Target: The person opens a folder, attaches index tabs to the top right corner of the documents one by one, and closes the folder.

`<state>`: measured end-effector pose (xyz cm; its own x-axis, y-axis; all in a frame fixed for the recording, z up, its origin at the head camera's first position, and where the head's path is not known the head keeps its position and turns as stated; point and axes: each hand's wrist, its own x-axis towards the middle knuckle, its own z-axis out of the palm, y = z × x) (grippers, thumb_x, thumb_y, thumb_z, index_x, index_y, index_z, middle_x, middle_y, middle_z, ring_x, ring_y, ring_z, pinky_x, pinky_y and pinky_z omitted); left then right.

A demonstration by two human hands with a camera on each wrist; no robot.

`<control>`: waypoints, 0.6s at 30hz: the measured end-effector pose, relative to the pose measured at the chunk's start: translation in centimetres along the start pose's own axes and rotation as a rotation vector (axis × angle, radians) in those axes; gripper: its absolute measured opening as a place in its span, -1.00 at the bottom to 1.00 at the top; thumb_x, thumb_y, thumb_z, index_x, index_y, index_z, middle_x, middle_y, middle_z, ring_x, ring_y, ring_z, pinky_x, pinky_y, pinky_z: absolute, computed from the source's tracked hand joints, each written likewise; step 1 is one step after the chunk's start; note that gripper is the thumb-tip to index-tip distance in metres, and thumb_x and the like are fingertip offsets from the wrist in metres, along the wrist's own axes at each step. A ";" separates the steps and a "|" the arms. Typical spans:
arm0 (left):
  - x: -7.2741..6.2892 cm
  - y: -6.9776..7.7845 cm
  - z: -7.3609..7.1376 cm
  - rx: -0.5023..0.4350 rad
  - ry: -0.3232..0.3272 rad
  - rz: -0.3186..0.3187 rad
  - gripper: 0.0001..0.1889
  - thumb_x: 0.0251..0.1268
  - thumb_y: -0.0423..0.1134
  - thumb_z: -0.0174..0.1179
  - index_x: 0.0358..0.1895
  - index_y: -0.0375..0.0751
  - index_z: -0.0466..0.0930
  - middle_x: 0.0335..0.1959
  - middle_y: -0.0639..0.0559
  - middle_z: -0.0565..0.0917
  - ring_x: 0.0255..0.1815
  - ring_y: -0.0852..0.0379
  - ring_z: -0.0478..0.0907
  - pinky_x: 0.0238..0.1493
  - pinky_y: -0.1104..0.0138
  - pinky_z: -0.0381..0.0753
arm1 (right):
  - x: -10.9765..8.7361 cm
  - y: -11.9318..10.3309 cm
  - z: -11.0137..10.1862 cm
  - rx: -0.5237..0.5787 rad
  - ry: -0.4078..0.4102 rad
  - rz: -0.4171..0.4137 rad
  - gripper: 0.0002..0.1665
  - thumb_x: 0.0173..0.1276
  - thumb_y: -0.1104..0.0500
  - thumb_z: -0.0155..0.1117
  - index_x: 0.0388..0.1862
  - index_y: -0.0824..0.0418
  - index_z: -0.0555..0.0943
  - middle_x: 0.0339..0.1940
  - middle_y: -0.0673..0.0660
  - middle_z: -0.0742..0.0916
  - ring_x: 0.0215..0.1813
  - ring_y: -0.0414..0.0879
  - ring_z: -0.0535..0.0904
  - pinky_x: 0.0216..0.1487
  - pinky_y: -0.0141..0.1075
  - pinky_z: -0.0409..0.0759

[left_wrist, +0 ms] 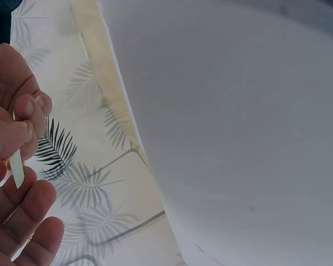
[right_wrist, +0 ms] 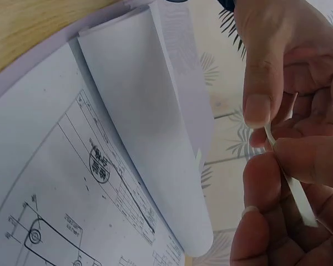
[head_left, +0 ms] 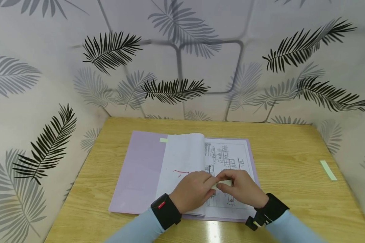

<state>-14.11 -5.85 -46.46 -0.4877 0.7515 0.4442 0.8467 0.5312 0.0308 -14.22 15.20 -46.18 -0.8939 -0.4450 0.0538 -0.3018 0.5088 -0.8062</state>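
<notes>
Both hands meet above the right page of an open lilac folder [head_left: 140, 172]. My left hand [head_left: 194, 189] and my right hand [head_left: 244, 189] pinch a small pale green paper strip [head_left: 227, 182] between thumbs and fingers. In the right wrist view the strip [right_wrist: 297, 197] is narrow and slightly bent, one end passing under a thumb and the other sticking out over the curled fingers. The left wrist view shows its pointed end [left_wrist: 17, 172] beside the fingertips. Below the hands, the right page [head_left: 228, 152] carries printed technical drawings, partly covered by the hands.
A turned white sheet [head_left: 182, 152] with red marks curls over the folder's left side. A pale green tab [head_left: 163, 140] sticks out at its upper left edge. Another pale green strip [head_left: 328, 170] lies on the wooden table [head_left: 292, 155] at right. A leaf-patterned backdrop [head_left: 200, 67] stands behind.
</notes>
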 end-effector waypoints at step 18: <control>1.1 -1.2 0.0 0.073 0.057 -0.036 -0.75 0.19 -0.10 0.34 -0.11 -0.10 0.65 -0.28 0.14 0.67 -0.26 0.23 0.56 -0.08 0.41 0.53 | 1.3 0.9 -2.2 0.045 -0.058 0.081 -0.84 0.33 0.33 0.24 -0.15 0.18 0.68 -0.15 0.08 0.71 -0.34 -0.15 0.66 -0.27 -0.33 0.65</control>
<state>-15.69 -5.65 -45.95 -0.5030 0.7093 0.4939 0.8101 0.5860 -0.0166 -16.43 16.70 -45.51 -0.8938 -0.4461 -0.0458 -0.2129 0.5120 -0.8322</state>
